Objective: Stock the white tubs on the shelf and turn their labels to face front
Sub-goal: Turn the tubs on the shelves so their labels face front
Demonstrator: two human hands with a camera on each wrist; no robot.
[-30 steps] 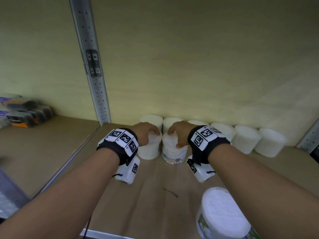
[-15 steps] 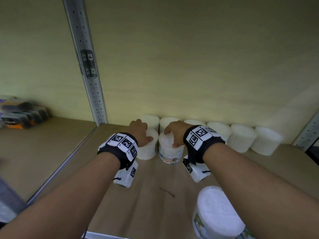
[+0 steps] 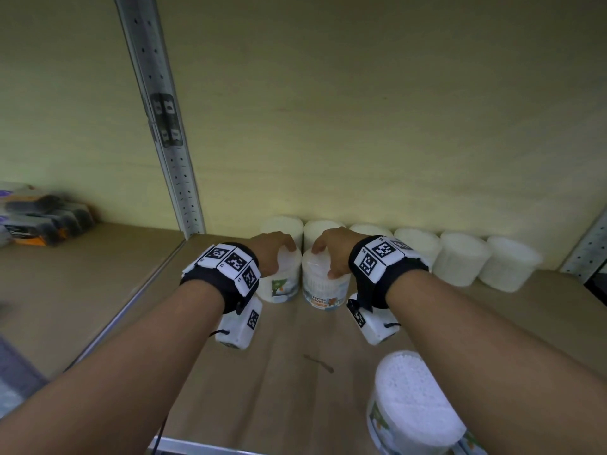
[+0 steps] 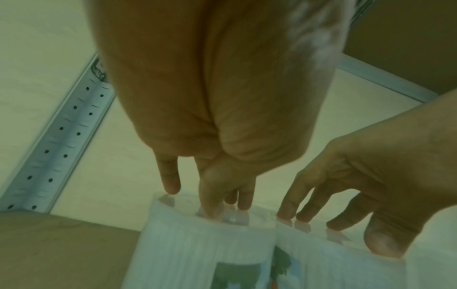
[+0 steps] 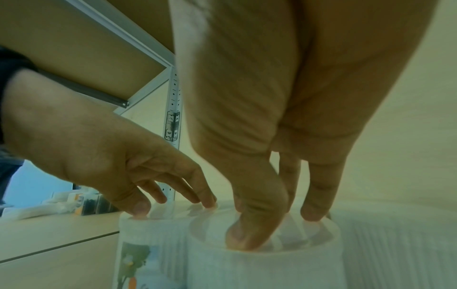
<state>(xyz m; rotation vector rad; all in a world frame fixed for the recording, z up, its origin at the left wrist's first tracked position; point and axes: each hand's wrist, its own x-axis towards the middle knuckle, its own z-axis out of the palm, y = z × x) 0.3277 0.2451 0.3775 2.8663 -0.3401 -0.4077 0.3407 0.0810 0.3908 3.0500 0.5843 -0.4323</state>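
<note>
Two white tubs stand side by side in front of a back row of tubs (image 3: 460,257) on the wooden shelf (image 3: 279,389). My left hand (image 3: 274,254) grips the lid of the left tub (image 3: 282,287) from above, fingertips (image 4: 170,187) on its rim. A green picture label (image 3: 279,285) shows at that tub's front right. My right hand (image 3: 330,254) grips the lid of the right tub (image 3: 325,290), thumb (image 5: 249,230) and fingers curled over the rim. Its "cotton buds" label (image 3: 320,300) faces front.
Another tub (image 3: 414,408) stands near the shelf's front edge, under my right forearm. A perforated metal upright (image 3: 184,192) divides this bay from the left one, where dark packets (image 3: 42,218) lie. A second upright (image 3: 588,254) stands at the far right.
The left tub has turned under my left hand: its side was plain white before and now shows part of its label. Both hands have stayed on their tubs.
</note>
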